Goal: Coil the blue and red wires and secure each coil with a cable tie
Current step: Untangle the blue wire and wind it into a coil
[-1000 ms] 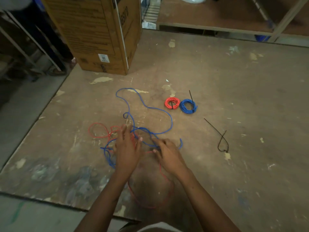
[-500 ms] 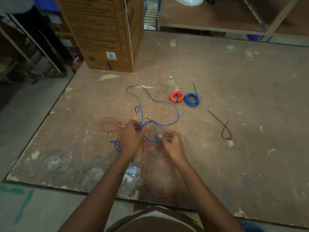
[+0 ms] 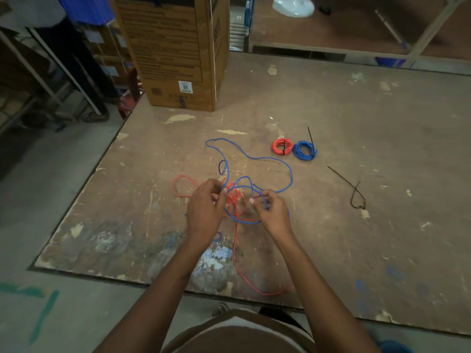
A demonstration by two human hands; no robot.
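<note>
The loose blue wire and the loose red wire lie tangled together on the bench, knotted into a small snarl just between the two hands. The blue one loops away across the board; the red one trails back over the near edge. The left hand has its grip pinched on strands at the left of the snarl, red and blue crossing under its fingertips. The right hand has its grip curled round a bend of blue wire.

The main risk, as I judge it, is pulling the hands apart too hard: that would cinch the knot tighter instead of freeing it. Dragging the blue loop could also catch the red loop to the left and haul both along. The hanging red tail may slide off the bench and pull the tangle with it.

Two finished coils, the red coil and the blue coil, sit touching farther back. Two spare cable ties wait to the right, well apart from the hands.
</note>
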